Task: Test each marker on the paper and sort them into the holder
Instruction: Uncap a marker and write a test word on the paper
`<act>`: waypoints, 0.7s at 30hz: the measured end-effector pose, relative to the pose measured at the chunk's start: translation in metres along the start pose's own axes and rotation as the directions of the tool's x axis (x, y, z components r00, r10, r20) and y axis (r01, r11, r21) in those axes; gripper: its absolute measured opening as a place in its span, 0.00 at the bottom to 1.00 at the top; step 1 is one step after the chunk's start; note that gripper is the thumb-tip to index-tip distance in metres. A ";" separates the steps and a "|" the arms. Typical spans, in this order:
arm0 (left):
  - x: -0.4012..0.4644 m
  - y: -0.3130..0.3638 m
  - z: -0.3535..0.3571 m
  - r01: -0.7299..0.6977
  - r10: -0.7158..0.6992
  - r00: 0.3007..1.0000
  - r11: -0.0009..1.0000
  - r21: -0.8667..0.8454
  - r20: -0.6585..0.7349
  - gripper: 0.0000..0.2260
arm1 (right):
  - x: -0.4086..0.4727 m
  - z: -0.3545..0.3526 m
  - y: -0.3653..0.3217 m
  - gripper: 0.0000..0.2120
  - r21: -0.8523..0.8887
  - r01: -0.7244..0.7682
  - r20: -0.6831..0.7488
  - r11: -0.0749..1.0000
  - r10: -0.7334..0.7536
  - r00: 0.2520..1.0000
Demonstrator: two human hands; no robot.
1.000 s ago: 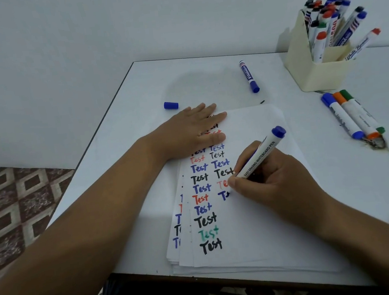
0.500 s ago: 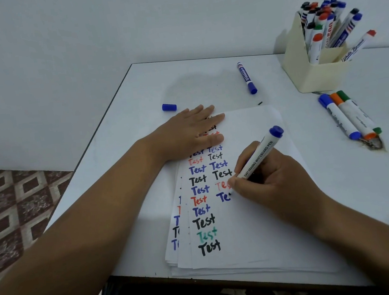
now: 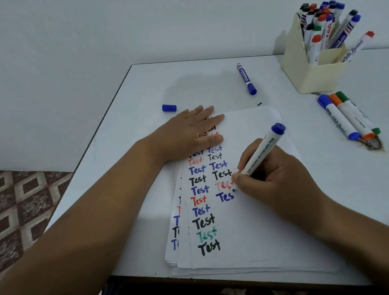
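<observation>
The right hand (image 3: 276,177) grips a blue marker (image 3: 260,154) in curled fingers and thumb, its tip on the paper (image 3: 257,225) at the end of a blue "Tes" in the second column of "Test" words (black, red, blue and green), while the left hand (image 3: 187,136) lies flat with straight fingers on the top of the sheet. A loose blue cap (image 3: 169,107) lies on the table (image 3: 127,130) just beyond the left hand, a capped blue pen (image 3: 246,78) lies farther back, and the cream holder (image 3: 310,72) at the far right stands full of markers, with three more (image 3: 348,116) (blue, orange, green) lying side by side in front of it.
</observation>
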State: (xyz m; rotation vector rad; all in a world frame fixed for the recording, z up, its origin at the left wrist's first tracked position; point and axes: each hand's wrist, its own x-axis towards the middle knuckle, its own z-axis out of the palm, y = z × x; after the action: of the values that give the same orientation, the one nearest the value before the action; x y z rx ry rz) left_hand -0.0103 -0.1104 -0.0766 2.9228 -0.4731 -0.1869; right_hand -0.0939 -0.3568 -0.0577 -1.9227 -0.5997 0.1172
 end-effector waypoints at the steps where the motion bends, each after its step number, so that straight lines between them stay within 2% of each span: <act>1: 0.000 0.000 0.000 -0.001 0.001 1.000 1.000 0.002 -0.001 0.31 | 0.000 0.000 0.000 0.10 -0.006 -0.002 0.007 1.000 0.002 1.000; 5: 0.000 0.000 0.000 -0.002 0.002 1.000 1.000 0.009 -0.002 0.31 | 0.000 -0.002 0.000 0.11 -0.001 -0.015 0.037 1.000 0.015 0.999; 13: 0.000 0.000 0.000 0.002 -0.002 1.000 1.000 0.014 -0.004 0.31 | 0.001 0.000 0.003 0.11 -0.032 0.006 0.022 0.999 -0.006 1.000; 15: 0.000 0.001 0.001 0.005 -0.005 1.000 1.000 0.012 -0.005 0.31 | 0.002 -0.003 0.005 0.10 -0.007 -0.026 -0.009 1.000 0.026 1.000; 18: 0.000 0.001 -0.001 0.003 -0.003 1.000 1.000 0.012 -0.004 0.31 | 0.010 -0.009 0.008 0.09 0.322 -0.172 -0.081 0.931 0.208 0.975; 20: -0.001 0.000 -0.001 0.003 -0.003 1.000 1.000 0.009 -0.001 0.31 | 0.020 -0.011 0.009 0.09 0.575 -0.246 -0.053 0.780 0.336 0.940; 21: -0.001 0.000 -0.001 0.003 -0.003 1.000 1.000 0.004 -0.005 0.31 | 0.025 -0.013 0.010 0.10 0.647 -0.262 -0.033 0.716 0.370 0.929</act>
State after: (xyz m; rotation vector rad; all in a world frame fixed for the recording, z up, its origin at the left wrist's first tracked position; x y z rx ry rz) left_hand -0.0110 -0.1103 -0.0751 2.9276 -0.4688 -0.1799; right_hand -0.0638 -0.3590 -0.0564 -1.3258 -0.0755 0.3386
